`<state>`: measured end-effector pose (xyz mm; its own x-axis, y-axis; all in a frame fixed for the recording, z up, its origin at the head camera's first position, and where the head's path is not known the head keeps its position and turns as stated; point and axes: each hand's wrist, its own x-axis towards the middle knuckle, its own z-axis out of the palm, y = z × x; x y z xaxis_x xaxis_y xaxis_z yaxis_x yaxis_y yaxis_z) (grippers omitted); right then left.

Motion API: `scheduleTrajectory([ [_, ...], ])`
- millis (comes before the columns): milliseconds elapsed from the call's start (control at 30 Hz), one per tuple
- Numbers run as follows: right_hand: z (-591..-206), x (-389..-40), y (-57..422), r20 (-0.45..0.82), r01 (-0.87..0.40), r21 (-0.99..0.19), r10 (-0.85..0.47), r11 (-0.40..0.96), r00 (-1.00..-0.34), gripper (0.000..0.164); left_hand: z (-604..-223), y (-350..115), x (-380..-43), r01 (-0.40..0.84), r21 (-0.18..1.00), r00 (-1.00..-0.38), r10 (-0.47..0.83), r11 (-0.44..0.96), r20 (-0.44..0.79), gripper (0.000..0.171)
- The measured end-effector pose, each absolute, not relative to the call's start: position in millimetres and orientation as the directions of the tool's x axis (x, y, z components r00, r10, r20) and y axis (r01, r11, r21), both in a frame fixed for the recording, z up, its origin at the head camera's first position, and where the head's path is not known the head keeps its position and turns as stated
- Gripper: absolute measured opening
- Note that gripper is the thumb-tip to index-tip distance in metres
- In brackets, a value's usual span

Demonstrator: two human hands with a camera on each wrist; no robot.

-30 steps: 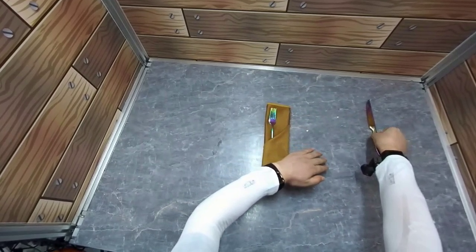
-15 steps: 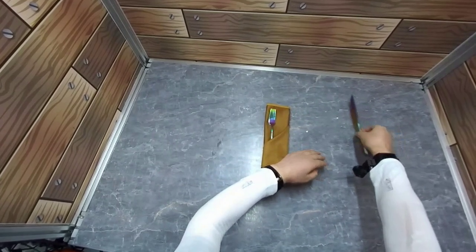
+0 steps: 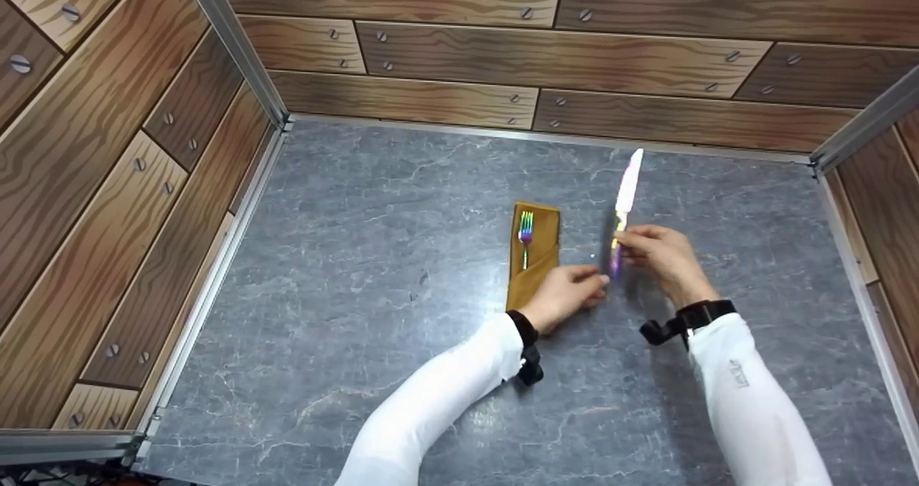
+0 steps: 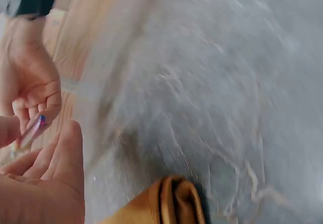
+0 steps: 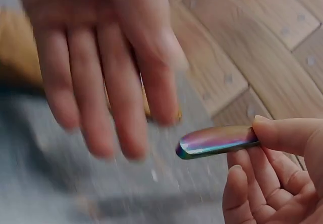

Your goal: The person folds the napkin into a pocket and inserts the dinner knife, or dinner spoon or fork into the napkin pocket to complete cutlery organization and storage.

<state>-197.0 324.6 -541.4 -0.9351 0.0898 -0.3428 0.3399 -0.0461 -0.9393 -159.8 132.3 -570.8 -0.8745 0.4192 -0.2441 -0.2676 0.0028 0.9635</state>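
Observation:
My right hand point(image 3: 666, 260) pinches a table knife point(image 3: 627, 186) between thumb and fingers, its shiny blade pointing away from me. In the right wrist view the knife's rounded, rainbow-coloured handle end point(image 5: 214, 143) sticks out past the fingertips. My left hand point(image 3: 562, 296) is just left of that end, and the right wrist view shows its fingers extended with a gap to the handle. Under the left hand and wrist lies a folded mustard cloth napkin point(image 3: 540, 253), its lower end covered. A rainbow-coloured fork point(image 3: 526, 229) is tucked into the napkin's fold, tines showing and lower handle hidden.
The grey marbled tabletop point(image 3: 373, 242) is enclosed by wood-patterned panels point(image 3: 431, 48) at the back and both sides. Metal strips point(image 3: 215, 270) edge it. Both wrists wear black bands with small cameras.
The right hand has carried the knife leftward from the right side, toward the napkin. My left hand, earlier resting flat, has lifted and turned toward the knife's handle end. Napkin and fork stay put.

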Motion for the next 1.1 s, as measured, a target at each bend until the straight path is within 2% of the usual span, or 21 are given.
scheduleTrajectory([
  [67, -539.9, -195.3, 315.7, -0.349, 0.342, -0.933, 0.047, -0.107, -0.936, 0.015, -571.3, 129.9, -161.6, -0.386, 0.913, -0.864, 0.400, -0.136, -0.305, 0.043],
  [167, -538.8, -192.3, 305.3, -0.355, 0.350, -0.929, 0.020, -0.124, -0.935, 0.011, -572.6, 124.9, -164.0, -0.423, 0.886, -0.861, 0.391, -0.193, -0.325, 0.036],
  [467, -535.9, -190.8, 286.1, -0.359, 0.359, -0.933, -0.015, -0.015, -0.933, 0.024, -574.3, 111.2, -162.8, -0.342, 0.926, -0.901, 0.335, -0.159, -0.275, 0.014],
  [733, -527.8, -197.9, 288.0, -0.383, 0.382, -0.923, 0.003, -0.043, -0.924, 0.023, -573.4, 103.7, -152.8, -0.315, 0.937, -0.907, 0.340, -0.151, -0.250, 0.013],
  [967, -527.4, -198.8, 285.3, -0.415, 0.417, -0.908, -0.043, -0.037, -0.909, 0.034, -576.2, 99.8, -148.0, -0.315, 0.939, -0.907, 0.336, -0.137, -0.255, 0.013],
  [1100, -528.4, -199.9, 283.8, -0.420, 0.422, -0.906, -0.069, -0.027, -0.905, 0.029, -578.5, 96.9, -145.1, -0.314, 0.941, -0.903, 0.347, -0.128, -0.254, 0.018],
])
